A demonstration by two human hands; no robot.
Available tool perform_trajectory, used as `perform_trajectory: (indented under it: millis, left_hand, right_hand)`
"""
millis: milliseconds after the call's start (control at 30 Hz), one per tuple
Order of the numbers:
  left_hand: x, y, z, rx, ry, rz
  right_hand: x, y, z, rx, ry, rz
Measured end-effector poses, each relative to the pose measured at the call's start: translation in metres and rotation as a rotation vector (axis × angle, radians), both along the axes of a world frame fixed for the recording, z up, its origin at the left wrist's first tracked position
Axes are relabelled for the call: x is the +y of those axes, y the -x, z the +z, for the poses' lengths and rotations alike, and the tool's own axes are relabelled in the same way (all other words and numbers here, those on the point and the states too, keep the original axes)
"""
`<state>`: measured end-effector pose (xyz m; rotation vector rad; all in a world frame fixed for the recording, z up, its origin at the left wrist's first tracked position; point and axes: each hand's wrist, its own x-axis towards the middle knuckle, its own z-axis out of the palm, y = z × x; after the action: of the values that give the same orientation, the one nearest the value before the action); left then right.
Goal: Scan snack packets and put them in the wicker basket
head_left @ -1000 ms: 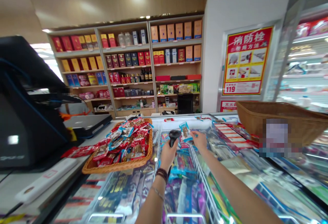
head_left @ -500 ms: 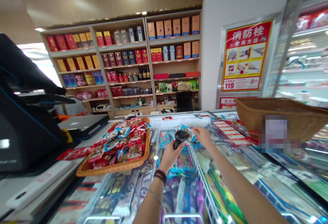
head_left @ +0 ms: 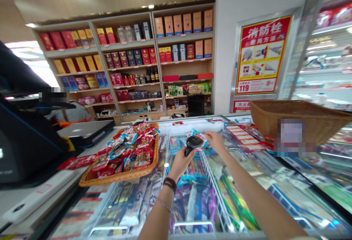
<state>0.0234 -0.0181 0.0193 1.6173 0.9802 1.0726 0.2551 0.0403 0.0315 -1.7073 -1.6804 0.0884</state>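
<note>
Toward the far edge of the freezer [head_left: 192,123], above the far end of a white wire basket [head_left: 217,192], I hold the blue-edged snack packet [head_left: 204,141]. Its long axis slants from far left to near right, and it extends leftward from the fingers of my right hand [head_left: 216,141]. Those fingers are pinched narrow on the packet's right end; this is the nearer hand. My left hand [head_left: 180,162] is wrapped around the handle of a black handheld scanner [head_left: 193,143], and the scanner head is at the packet's near-left side. The head covers part of the packet, so I cannot tell whether the two touch. Print on the packet is too small to read.

At the freezer's left edge, an orange wicker basket [head_left: 118,178] carries a heap of red and blue wrapped packets [head_left: 143,158]. At the far right corner stands a brown basket [head_left: 261,117]; the label on its front is blurred out.

Beyond the far edge, right of the shelves, a red poster [head_left: 262,55] reads 消防栓 使用方法 (fire hydrant, method of use), with 119 at lower left. Below it, a second sign [head_left: 242,106] begins 灭火. Brands on the orange boxes [head_left: 187,24] are not legible.
</note>
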Motion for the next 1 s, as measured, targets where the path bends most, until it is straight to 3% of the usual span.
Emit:
perform_trajectory:
  millis: [333,1000]
  left_hand:
    - [-0.0070,0.0007,0.0078,-0.002,0.001,-0.098]
    - [-0.0092,0.0012,0.0091,-0.014,-0.017,-0.121]
  right_hand:
    - [-0.0029,0.0001,0.0018,0.001,0.010,-0.004]
    - [-0.0013,-0.0043,-0.0006,-0.007,-0.006,-0.005]
